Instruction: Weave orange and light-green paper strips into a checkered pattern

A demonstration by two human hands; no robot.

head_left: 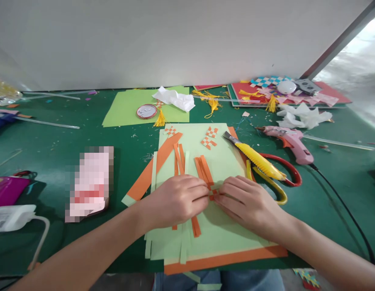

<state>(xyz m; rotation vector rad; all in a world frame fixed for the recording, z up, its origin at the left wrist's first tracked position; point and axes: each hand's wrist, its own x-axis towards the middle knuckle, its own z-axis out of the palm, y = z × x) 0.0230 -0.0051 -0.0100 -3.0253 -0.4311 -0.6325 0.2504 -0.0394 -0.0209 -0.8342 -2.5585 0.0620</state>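
Observation:
My left hand (183,199) and my right hand (247,201) meet over a stack of pale green paper (229,236). Between their closed fingertips is a small weave of orange and pale green paper strips (211,190); the loose ends of its orange strips (204,167) point away from me. More orange strips (195,226) lie under and beside my left hand. Three small checkered woven pieces (209,142) rest near the top of the stack. A broad orange paper band (158,163) slants across its left side.
A yellow utility knife (257,159) lies over scissors with red and yellow handles (296,171) on the right. Beyond them is a pink glue gun (292,141) with a black cord. A phone (92,182) lies left. Yellow tassels (214,106) and crumpled tissue (175,98) lie at the back.

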